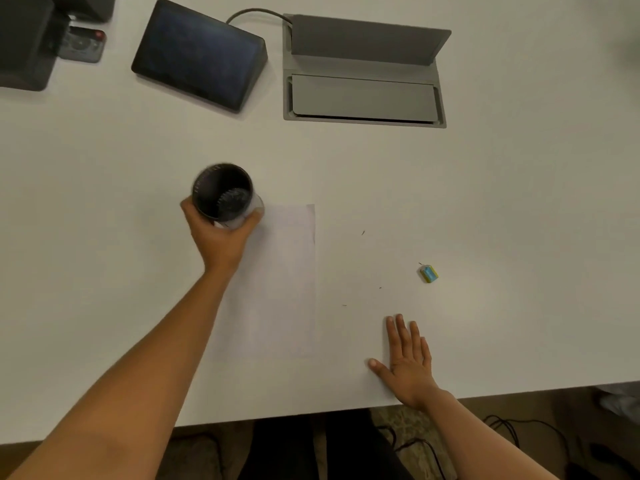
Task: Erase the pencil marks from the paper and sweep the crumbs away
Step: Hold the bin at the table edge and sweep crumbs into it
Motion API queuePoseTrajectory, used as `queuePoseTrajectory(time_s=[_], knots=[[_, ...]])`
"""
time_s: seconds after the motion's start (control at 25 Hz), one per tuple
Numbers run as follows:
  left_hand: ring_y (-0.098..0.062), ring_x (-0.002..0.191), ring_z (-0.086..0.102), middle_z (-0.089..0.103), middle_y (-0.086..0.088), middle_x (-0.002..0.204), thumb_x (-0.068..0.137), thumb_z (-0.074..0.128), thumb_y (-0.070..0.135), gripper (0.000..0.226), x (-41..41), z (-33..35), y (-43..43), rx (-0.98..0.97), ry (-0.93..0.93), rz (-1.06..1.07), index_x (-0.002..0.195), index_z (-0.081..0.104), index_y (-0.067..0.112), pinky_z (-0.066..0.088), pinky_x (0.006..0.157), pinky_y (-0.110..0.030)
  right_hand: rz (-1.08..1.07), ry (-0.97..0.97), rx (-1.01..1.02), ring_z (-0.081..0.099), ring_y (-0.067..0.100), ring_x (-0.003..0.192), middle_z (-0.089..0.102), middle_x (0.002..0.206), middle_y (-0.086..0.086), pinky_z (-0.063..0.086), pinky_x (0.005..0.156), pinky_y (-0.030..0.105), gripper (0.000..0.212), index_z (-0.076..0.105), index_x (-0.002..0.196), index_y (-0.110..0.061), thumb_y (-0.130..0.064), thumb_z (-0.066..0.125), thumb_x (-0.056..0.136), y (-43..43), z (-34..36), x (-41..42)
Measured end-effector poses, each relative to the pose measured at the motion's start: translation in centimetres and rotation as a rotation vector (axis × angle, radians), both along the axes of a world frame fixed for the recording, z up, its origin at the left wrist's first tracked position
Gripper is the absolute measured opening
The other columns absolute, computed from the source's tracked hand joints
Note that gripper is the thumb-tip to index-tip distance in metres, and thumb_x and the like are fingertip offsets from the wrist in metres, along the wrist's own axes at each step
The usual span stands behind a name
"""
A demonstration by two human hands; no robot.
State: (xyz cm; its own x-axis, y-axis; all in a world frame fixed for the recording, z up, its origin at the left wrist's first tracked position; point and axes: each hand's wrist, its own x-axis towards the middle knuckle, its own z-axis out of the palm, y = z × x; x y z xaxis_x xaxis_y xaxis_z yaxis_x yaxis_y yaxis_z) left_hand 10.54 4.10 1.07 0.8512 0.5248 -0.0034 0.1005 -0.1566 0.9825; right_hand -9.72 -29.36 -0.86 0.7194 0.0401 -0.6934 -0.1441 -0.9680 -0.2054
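**Cup gripped over the paper's far corner, eraser lying off to the right**

The left hand [218, 237] wraps its fingers [254, 220] around a dark cup [221, 192], which sits blurred at the far left corner of the paper [280, 282]. The paper lies flat on the white tabletop [485, 202], partly covered by the left forearm; any pencil marks on it are too faint to make out. The right hand [408, 362] rests palm down near the tabletop's front edge, fingers straight and slightly spread, holding nothing. A small blue-and-yellow eraser [429, 274] lies well apart from the paper, beyond the right hand. A few dark crumbs [363, 232] dot the surface between paper and eraser. Farther back stand a dark angled screen [197, 53] and an open grey cable box [363, 71].
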Motion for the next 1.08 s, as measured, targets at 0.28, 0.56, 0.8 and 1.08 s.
queuePoseTrajectory(time_s=[0.28, 0.56, 0.8, 1.08], knots=[[0.0, 0.108, 0.062, 0.063, 0.012, 0.115, 0.048, 0.1, 0.031, 0.083, -15.8, 1.2, -8.3, -0.01, 0.197, -0.581, 0.117, 0.053, 0.023, 0.052, 0.087, -0.018, -0.156, -0.451, 0.293, 0.007, 0.012, 0.144, 0.013, 0.156, -0.003, 0.015, 0.116, 0.037, 0.068, 0.017, 0.149, -0.025, -0.056, 0.037, 0.092, 1.0, 0.6, 3.2], [-0.008, 0.117, 0.061, 0.059, 0.015, 0.123, 0.049, 0.101, 0.03, 0.091, -22.2, 2.6, -10.7, -0.001, 0.258, -0.626, 0.125, 0.051, 0.028, 0.049, 0.09, -0.013, 0.088, -0.481, 0.287, -0.005, 0.018, 0.145, -0.004, 0.159, 0.004, 0.003, 0.118, 0.038, 0.069, 0.001, 0.151, -0.015, -0.046, 0.035, 0.099, -0.7, -1.6, 20.8], [-0.015, 0.118, 0.062, 0.06, 0.005, 0.126, 0.05, 0.103, 0.023, 0.093, -27.1, 2.8, -12.5, -0.096, 0.26, -0.615, 0.128, 0.051, 0.023, 0.05, 0.093, -0.018, 0.312, -0.565, 0.134, -0.005, 0.022, 0.145, -0.001, 0.159, 0.006, 0.003, 0.118, 0.042, 0.078, 0.001, 0.151, -0.012, -0.06, 0.022, 0.093, 1.2, -4.5, 18.0], [-0.019, 0.115, 0.063, 0.061, 0.004, 0.123, 0.052, 0.102, 0.026, 0.092, -29.0, 3.8, -14.9, -0.103, 0.305, -0.662, 0.128, 0.05, 0.027, 0.052, 0.094, -0.026, 0.161, -0.641, 0.492, 0.013, 0.016, 0.144, 0.029, 0.154, -0.002, 0.014, 0.117, 0.036, 0.052, 0.03, 0.146, -0.019, -0.037, 0.04, 0.098, -2.0, -1.4, 8.1]])
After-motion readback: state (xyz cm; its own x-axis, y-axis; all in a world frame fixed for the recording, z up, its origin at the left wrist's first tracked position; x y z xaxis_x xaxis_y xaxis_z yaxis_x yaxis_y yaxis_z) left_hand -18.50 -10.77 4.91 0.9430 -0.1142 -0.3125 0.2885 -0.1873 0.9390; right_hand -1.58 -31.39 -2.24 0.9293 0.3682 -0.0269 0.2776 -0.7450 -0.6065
